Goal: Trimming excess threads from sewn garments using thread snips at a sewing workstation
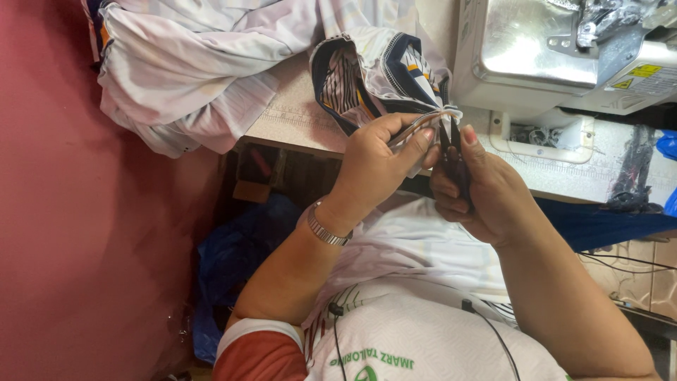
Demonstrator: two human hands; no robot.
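**Two hands pinching a garment edge beside a sewing machine**

The left hand (374,166) is clenching a folded edge of a white garment (384,67) with navy trim, its thumb and fingers pressing the cloth flat at the point where both hands are meeting. A metal watch (326,229) is sitting on that wrist, just below the grip. The right hand (479,194) is closing around a small dark tool (455,159), which looks like thread snips, though the fingers are covering most of it and its exact kind is hard to make out. Its tip is pointing up into the cloth edge right at the left hand's grip, and whether it is touching the fabric cannot be told.

Above the grip, the rest of the garment is bunching up on the counter (296,120), its collar opening gaping and showing striped lining. Further out on that side, a heap of pale striped fabric (183,70) is hanging over the counter's edge, and the picture's border is cutting off its top. Beyond the right hand's grip, a grey sewing machine (536,49) is standing on the counter, only its lower body showing; a shiny part at the corner is too blurred to identify. Beneath both hands, the person's white shirt (423,310) is filling the lower part of the view, with a thin black cable (497,331) running across it. A blue bag (233,261) is lying in shadow under the counter, its contents hidden.
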